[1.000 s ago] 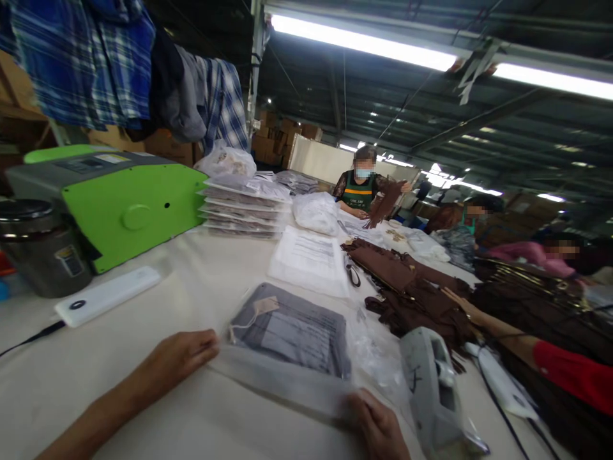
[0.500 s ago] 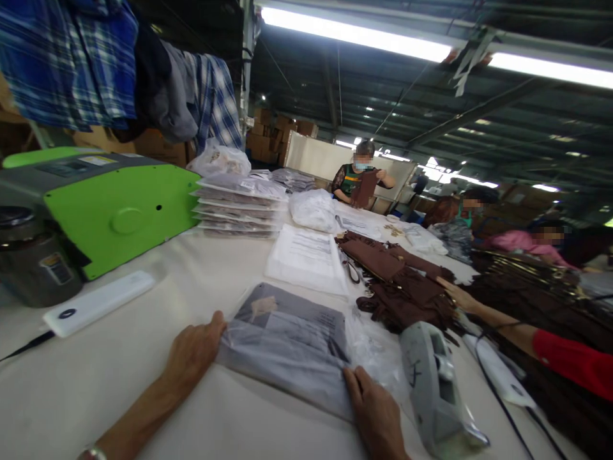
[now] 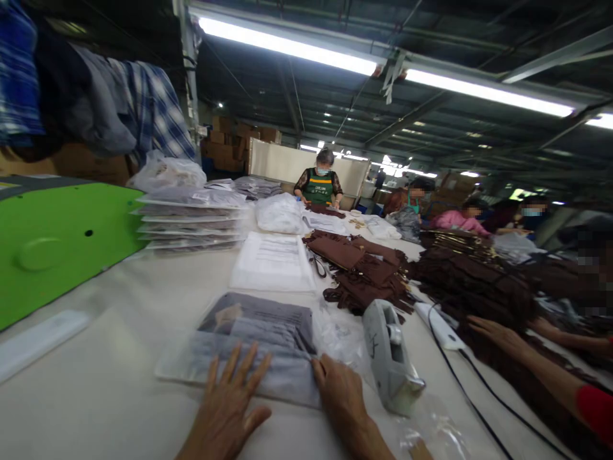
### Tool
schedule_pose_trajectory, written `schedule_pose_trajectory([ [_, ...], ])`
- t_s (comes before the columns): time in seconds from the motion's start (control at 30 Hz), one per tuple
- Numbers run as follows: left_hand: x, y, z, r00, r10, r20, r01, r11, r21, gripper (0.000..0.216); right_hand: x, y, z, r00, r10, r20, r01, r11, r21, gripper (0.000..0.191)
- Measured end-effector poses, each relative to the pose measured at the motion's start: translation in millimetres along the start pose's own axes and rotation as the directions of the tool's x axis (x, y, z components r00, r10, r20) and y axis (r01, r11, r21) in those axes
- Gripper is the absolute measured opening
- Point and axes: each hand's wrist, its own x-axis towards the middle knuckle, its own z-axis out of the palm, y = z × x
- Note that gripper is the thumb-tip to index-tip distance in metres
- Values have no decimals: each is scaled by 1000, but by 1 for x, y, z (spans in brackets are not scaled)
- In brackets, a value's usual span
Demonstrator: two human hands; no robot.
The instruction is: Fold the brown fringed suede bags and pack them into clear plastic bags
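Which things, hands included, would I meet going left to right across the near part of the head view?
White bar-shaped device → left hand → right hand → grey tape dispenser → corded white device → co-worker's hand → red sleeve.

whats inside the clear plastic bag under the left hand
Inside the clear plastic bag is a flat gray item with a beige tag. The left hand covers part of the near side; the item's underside is hidden.

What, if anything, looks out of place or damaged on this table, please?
Nothing looks plainly damaged or spilled. The loose plastic between the grey packet and the tape dispenser is crumpled, and the brown pouches beyond it lie heaped at odd angles, unlike the tidier stack of packets.
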Motion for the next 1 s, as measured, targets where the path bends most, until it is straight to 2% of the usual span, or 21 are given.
schedule_pose_trajectory([
  [0.1,1,16,15,996,-51,76,54,998,-39,75,-14,23,-16,999,25,-36,-25,1000,-5,29],
  [0.17,2,14,17,990,-56,128,64,996,-66,73,-28,53,-37,984,110,-137,-99,991,85,31],
  [0.23,3,9,15,987,-55,153,67,995,-75,67,-41,88,-61,927,273,-257,-204,942,266,36],
  [0.27,4,7,15,986,-51,158,64,995,-75,64,-46,106,-72,891,359,-279,-243,895,375,37],
  [0.33,5,5,15,987,-49,151,60,996,-69,58,-49,135,-88,854,476,-211,-288,769,571,40],
  [0.43,5,6,19,991,-44,126,54,996,-73,54,-44,158,-92,852,522,-26,-351,607,713,49],
  [0.57,6,8,20,987,-76,139,88,992,-85,53,-28,156,-80,844,533,59,-389,534,751,52],
  [0.73,8,11,12,978,-89,188,111,988,-108,55,-17,142,-83,834,552,19,-351,503,790,45],
  [0.9,9,13,9,968,-110,226,138,984,-113,57,-36,132,-100,812,578,-83,-296,531,794,45],
  [1.0,7,14,7,969,-113,219,143,981,-129,64,-59,135,-92,817,569,-88,-285,532,798,43],
])
